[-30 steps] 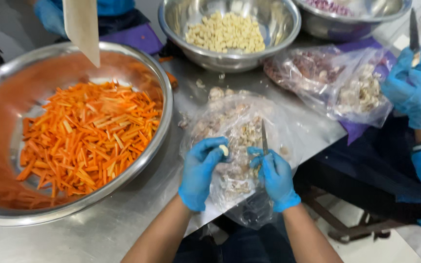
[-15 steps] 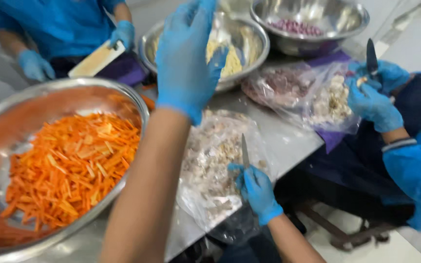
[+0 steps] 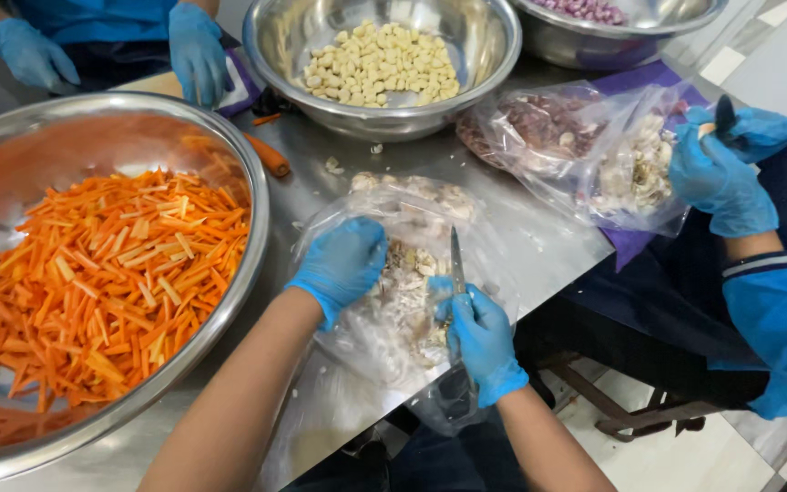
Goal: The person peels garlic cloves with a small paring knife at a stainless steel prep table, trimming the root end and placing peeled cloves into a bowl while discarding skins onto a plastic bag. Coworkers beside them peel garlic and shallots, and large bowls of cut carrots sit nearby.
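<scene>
The left hand [image 3: 343,262], in a thin blue glove, has its fingers curled down into a crinkled clear bag [image 3: 393,301] of papery garlic scraps; whether they grip anything there I cannot tell. The right hand [image 3: 477,339], gloved the same, has its fingers wrapped around the handle of a small knife [image 3: 456,264], whose narrow steel blade points up and away from the fingertips. The bag lies under both hands on the dull steel table [image 3: 539,246].

Left of the left fingers stands a wide steel bowl [image 3: 252,196] heaped with thin orange carrot sticks [image 3: 102,282]. Beyond the fingers, a rounder steel bowl [image 3: 494,55] holds smooth pale garlic cloves [image 3: 384,64]. To the right, another person's gloved hands [image 3: 717,173] work at a second clear bag [image 3: 585,155].
</scene>
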